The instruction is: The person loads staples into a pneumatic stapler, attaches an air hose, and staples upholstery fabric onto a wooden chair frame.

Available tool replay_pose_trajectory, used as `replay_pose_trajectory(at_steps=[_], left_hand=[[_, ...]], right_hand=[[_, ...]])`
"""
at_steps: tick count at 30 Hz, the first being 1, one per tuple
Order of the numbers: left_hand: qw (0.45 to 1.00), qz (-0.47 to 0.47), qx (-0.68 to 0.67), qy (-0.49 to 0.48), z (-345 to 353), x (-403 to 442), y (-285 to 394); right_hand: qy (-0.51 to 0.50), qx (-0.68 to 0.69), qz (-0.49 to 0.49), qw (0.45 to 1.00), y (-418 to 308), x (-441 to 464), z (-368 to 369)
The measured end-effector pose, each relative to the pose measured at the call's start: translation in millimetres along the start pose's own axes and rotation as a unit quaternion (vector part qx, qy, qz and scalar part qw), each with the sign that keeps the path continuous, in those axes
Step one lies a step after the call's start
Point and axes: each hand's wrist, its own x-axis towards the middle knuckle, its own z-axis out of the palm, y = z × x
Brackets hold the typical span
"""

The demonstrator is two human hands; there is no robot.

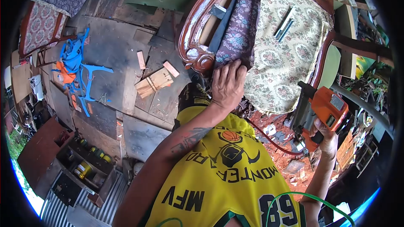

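My left hand has its fingers curled over the lower edge of a purple floral fabric, pressing it against the chair's frame. My right hand grips the handle of an orange staple gun, held to the right of the chair and apart from it. The carved wooden chair frame is brown with pale worn patches, and a dark strip lies inside its rail. Cream floral fabric covers the wide part beside the purple piece. Two thin strips, apparently staples, lie on it.
Wood blocks lie on the board floor. Farther left are tangled blue straps and an upholstered piece. A tool box stands lower left. A red hose runs near the staple gun over rubble.
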Motion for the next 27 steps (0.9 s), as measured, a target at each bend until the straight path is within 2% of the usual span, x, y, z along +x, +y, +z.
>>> replay_pose_trajectory(at_steps=[3, 8, 13, 14, 16, 17, 22, 24, 25, 27], left_hand=[[1.000, 0.010, -0.016, -0.001, -3.7, 0.3, -4.3], [0.997, 0.019, -0.075, 0.006, -14.8, 1.6, -11.6], [0.984, -0.020, -0.177, -0.023, -35.3, -4.0, -27.3], [0.983, -0.020, -0.180, -0.022, -40.8, -5.7, -30.4], [0.978, -0.102, -0.178, -0.028, -51.9, -7.7, -38.1], [0.979, -0.115, -0.168, -0.030, -54.1, -9.3, -44.1], [0.989, -0.091, -0.119, 0.008, -63.6, 4.2, -54.2], [0.994, -0.052, -0.094, 0.010, -71.1, 6.5, -58.9], [0.994, -0.062, -0.094, -0.004, -74.0, 6.5, -60.3], [0.971, -0.185, -0.137, -0.063, -80.8, 11.9, -63.0]], right_hand=[[-0.016, -0.043, -0.022, 0.999, -16.4, 1.9, 19.5], [-0.032, -0.020, -0.020, 0.999, -23.4, 6.4, 36.0], [-0.022, -0.074, 0.000, 0.997, -36.0, 4.0, 45.0], [-0.026, -0.082, 0.004, 0.996, -38.4, 4.0, 44.4], [-0.021, -0.079, -0.006, 0.997, -44.0, 4.6, 51.3], [-0.025, -0.054, -0.007, 0.998, -43.4, 4.8, 54.3], [-0.054, 0.019, 0.026, 0.998, -37.3, 12.4, 85.7], [-0.043, 0.027, 0.040, 0.998, -37.6, 10.9, 102.4], [-0.050, 0.045, 0.042, 0.997, -34.2, 11.6, 109.1], [-0.066, 0.081, 0.052, 0.993, -20.0, 13.7, 118.8]])
